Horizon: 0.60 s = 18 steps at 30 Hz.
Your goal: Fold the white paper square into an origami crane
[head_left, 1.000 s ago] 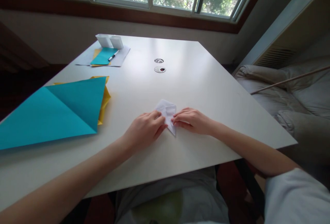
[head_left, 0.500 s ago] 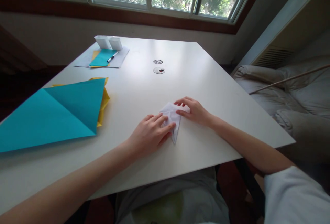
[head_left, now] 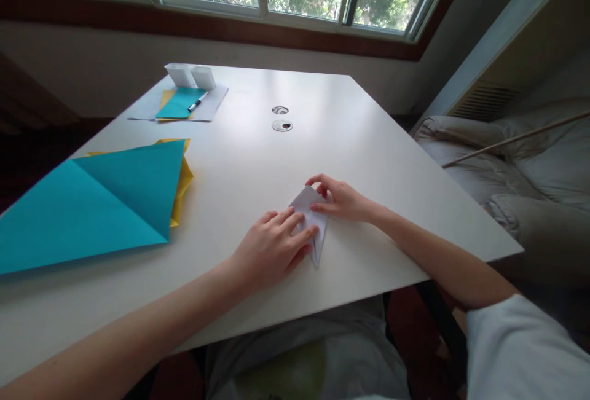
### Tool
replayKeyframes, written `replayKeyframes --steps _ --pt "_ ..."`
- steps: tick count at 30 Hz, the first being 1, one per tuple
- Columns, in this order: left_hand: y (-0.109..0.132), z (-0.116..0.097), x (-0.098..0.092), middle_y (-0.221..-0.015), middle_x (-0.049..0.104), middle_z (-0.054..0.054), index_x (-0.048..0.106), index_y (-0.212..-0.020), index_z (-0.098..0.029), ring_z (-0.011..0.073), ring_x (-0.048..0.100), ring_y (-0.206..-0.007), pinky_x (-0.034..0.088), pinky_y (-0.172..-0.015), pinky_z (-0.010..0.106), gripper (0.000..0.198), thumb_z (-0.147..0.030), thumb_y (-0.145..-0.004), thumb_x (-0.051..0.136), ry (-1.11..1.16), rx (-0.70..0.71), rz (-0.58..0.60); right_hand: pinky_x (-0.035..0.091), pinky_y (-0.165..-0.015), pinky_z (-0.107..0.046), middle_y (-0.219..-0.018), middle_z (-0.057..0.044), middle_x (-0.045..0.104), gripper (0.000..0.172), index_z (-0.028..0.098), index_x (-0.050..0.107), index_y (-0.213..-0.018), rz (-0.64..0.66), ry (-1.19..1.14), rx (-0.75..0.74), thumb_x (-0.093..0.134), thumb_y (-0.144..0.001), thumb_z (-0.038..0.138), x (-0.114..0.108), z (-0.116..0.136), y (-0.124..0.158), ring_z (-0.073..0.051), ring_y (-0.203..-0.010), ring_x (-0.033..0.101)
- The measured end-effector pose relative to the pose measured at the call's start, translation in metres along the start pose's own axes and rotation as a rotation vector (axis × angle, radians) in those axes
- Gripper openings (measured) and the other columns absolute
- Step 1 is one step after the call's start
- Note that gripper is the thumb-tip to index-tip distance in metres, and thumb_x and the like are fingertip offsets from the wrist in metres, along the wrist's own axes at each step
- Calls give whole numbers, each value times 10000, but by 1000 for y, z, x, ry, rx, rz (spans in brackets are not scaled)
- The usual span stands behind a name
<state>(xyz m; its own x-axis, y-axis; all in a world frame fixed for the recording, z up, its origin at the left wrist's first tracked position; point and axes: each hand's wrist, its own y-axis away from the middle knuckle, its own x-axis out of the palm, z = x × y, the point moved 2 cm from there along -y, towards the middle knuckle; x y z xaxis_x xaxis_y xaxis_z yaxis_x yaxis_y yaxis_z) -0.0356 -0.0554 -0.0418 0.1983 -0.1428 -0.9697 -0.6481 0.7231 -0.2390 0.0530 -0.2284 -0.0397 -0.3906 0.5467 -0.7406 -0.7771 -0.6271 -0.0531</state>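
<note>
A small piece of folded white paper (head_left: 304, 200) lies on the table, kite-shaped, with its sharp point towards me. My left hand (head_left: 271, 243) rests over its lower left part, fingers spread and pressing it down. At the upper right edge is my right hand (head_left: 343, 199), its thumb on the paper and its fingers curled round the top corner. The paper's left side is partly hidden under my left fingers.
On the left of the white table (head_left: 235, 160) lies a large creased blue sheet (head_left: 106, 203) over yellow paper (head_left: 183, 185). Farther back are two white containers (head_left: 203, 77), smaller coloured sheets (head_left: 179, 104) and a pen (head_left: 197, 102). Two round fittings (head_left: 282, 125) sit mid-table.
The flap that stuck out to the right under my right hand now lies folded in, and the paper's top corner shows smooth. My right fingers have moved slightly left, to that corner.
</note>
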Motion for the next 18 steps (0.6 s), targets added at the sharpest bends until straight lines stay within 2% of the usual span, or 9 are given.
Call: replayKeyframes --steps 4,7,10,13,18 --pt "-1 1 -3 -1131 579 79 524 -1150 -266 259 513 -1089 427 -820 405 287 -275 -885 415 39 -14 4 420 -649 -232 -818 1 615 416 203 509 -1139 -6 -30 27 596 -735 240 -2 -5 1 -109 -696 533" --pt "-5 10 -1 -1045 622 55 564 -1082 -251 233 546 -1033 432 -822 385 246 -263 -889 411 155 -57 -21 411 -635 -224 -757 7 607 311 186 587 -1012 -50 -31 48 619 -710 257 -1 -10 0 -103 -671 530" --pt "-12 30 6 -939 637 42 583 -1029 -202 148 600 -818 468 -720 278 229 -199 -882 407 367 -223 -111 384 -585 -210 -679 24 570 177 172 618 -843 -59 -17 51 624 -701 277 1 -10 0 -89 -615 499" --pt "-19 50 14 -961 607 49 602 -1008 -174 106 583 -682 470 -648 241 213 -203 -825 497 473 -367 -210 369 -566 -205 -651 29 547 146 168 617 -785 -58 -22 41 619 -705 290 2 -8 0 -83 -592 478" --pt "-25 62 17 -732 611 10 675 -814 -176 114 554 -635 437 -613 228 137 -222 -782 549 513 -372 -113 373 -577 -201 -674 20 569 115 169 625 -777 -64 -9 32 618 -712 264 2 -4 -1 -83 -605 481"
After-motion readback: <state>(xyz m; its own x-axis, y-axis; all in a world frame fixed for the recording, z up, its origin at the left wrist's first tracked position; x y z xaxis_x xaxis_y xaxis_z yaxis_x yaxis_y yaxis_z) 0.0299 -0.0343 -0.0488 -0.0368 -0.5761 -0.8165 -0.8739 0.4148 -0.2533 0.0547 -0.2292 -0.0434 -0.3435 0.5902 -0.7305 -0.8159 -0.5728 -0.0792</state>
